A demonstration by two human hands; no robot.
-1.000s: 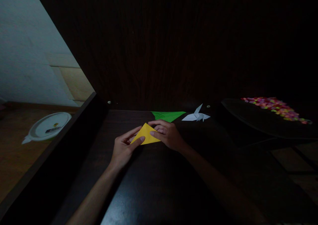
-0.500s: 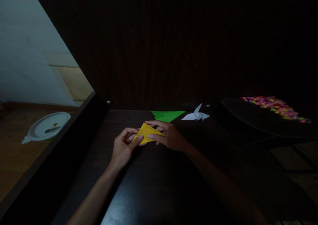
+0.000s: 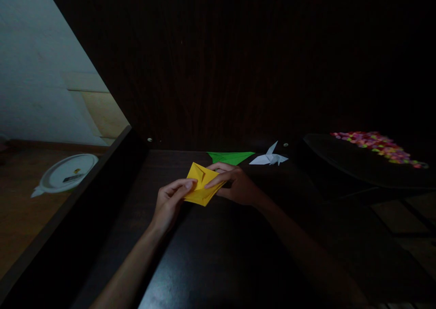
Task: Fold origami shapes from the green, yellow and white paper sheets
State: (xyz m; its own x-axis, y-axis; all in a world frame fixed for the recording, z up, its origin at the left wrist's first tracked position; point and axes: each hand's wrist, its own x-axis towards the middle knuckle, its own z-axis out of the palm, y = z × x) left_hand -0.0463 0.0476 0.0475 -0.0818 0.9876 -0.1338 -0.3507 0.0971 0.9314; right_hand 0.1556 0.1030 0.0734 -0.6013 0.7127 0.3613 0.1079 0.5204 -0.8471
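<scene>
A person's two bare hands work over a dark, wood-grained surface (image 3: 200, 250) in dim light. Between them is a bright yellow, roughly diamond-shaped piece of folded paper (image 3: 204, 196), with its layers parting and creases across its upper face. The left hand (image 3: 170, 200) has its fingers pinched on the paper's left edge, thumb on top; the right hand (image 3: 243, 186) has its fingers clamped around the right edge. Whether the paper touches the surface cannot be told. Just beyond the right hand, a flat, pointed green paper shape (image 3: 230, 157) lies along the far edge, against a tall dark wooden panel (image 3: 211, 72); right of it sits a white folded paper bird (image 3: 270, 158), one point raised. Toward the viewer, a broad stretch of surface gives room between the forearms. More room lies left of the left hand, up to a raised dark wooden side board (image 3: 102, 161) that bounds the surface.
</scene>
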